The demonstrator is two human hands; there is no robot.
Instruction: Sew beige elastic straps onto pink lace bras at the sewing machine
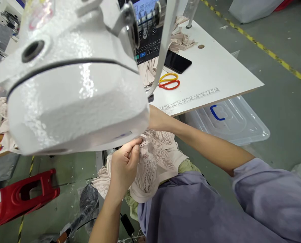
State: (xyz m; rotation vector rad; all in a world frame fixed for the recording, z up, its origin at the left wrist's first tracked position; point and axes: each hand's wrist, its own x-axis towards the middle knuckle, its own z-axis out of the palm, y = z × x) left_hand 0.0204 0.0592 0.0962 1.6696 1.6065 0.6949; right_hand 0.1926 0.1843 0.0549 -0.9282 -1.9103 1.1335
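Note:
Beige lace fabric (152, 165) hangs from the front edge of the sewing table over my lap. My left hand (126, 162) pinches its upper edge between thumb and fingers, just below the white sewing machine head (82, 101). Behind the right end of that machine head is my right hand (154, 118); its fingers are hidden, and only the back of the hand and the wrist show, close above the lace. A pale strip of tape (164, 47) runs down past the machine's right side.
On the white tabletop (216, 67) lie yellow-and-red scissors (169, 81), a black phone (178, 62), a printed ruler (190, 98) and beige fabric pieces (182, 40). A control panel (149, 44) stands behind the machine. Below are a clear plastic box (231, 121) and a red stool (24, 192).

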